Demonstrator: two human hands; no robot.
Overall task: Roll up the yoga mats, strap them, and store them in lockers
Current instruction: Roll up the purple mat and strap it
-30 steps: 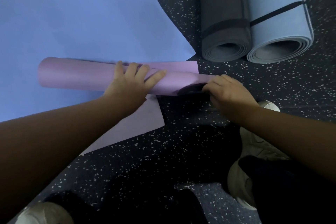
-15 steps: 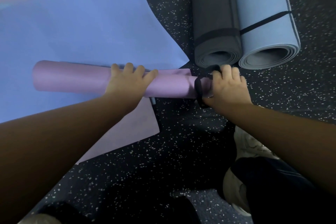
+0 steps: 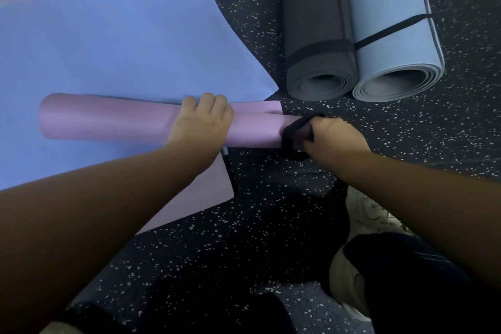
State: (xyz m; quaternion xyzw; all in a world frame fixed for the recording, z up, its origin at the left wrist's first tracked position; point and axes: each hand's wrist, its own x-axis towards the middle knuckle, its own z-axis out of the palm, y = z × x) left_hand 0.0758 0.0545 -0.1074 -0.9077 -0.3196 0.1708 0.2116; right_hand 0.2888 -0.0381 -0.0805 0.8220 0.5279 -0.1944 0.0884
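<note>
A rolled purple yoga mat (image 3: 108,119) lies crosswise on the speckled floor, over a flat blue mat (image 3: 108,43). My left hand (image 3: 202,123) grips the roll near its middle, fingers curled over the top. At the roll's right end a black strap (image 3: 294,133) loops around it, and my right hand (image 3: 332,137) holds that strap, fingers curled into it. A flat purple sheet (image 3: 211,187) pokes out beneath the roll.
Two rolled and strapped mats lie side by side at the upper right: a dark grey one (image 3: 317,35) and a light blue one (image 3: 393,30). My white shoes (image 3: 371,219) and dark trousers are at the lower right. Dark speckled floor (image 3: 271,225) surrounds everything.
My right hand brought the black strap to the roll's right end and pulled the loop around it. My left hand stayed on the roll, its fingers curling tighter.
</note>
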